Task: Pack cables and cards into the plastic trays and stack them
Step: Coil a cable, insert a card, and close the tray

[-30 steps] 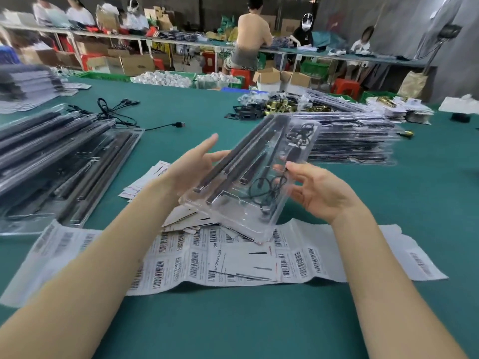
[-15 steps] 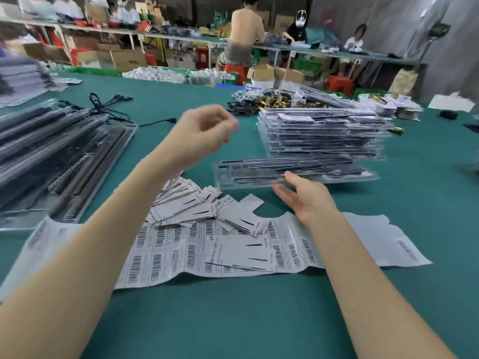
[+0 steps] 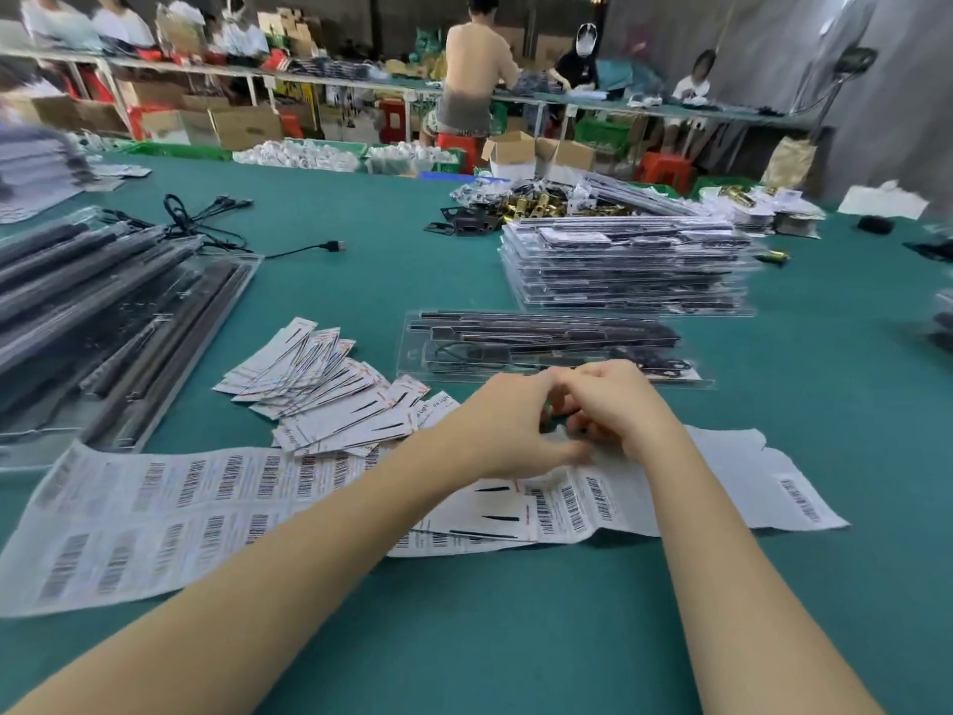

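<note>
Both hands meet at frame centre over the label sheet; the left hand and right hand curl at its edge, grip unclear. The tray lies just beyond them. A hasty peel could tear a label.

Two hands: left hand, right hand. One filled plastic tray lying alone. One tall stack of trays. One loose cable. One fanned pile of cards, too overlapped to count. One torn barcode label sheet.
</note>
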